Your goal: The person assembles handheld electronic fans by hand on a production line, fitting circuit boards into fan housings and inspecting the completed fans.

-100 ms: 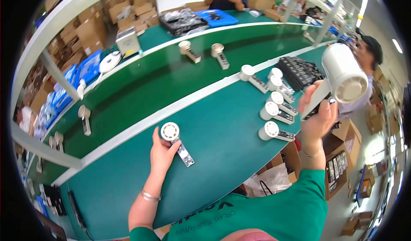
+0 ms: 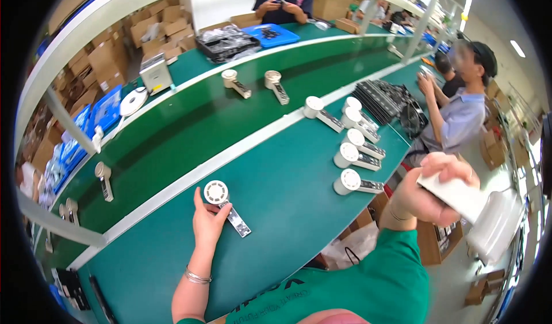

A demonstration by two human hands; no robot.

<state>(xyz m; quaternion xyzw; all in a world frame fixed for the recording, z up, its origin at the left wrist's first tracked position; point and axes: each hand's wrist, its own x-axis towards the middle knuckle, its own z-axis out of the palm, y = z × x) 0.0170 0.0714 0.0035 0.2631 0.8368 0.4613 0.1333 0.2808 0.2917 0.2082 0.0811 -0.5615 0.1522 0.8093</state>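
My left hand is closed around the neck of a white hair-dryer-shaped device at the table. Its round vented head faces up, and its handle, with exposed electronic parts, points toward me and to the right. Off the table's right edge, my right hand is wrapped around the handle of another such device. That one's drum-shaped head points down and right, and its plain white handle side shows. To the left of my right hand, several matching devices lie along the table's right side, handles pointing right.
Dark stacked parts lie at the table's far right, near a co-worker. Beyond a pale rail, a green conveyor belt carries more devices. A black stick-shaped tool lies at lower left. Cardboard boxes stand below right.
My right hand has moved down and turned over, swinging its device's head from up high to the lower right. My left hand keeps its hold. The whole view has shifted slightly.
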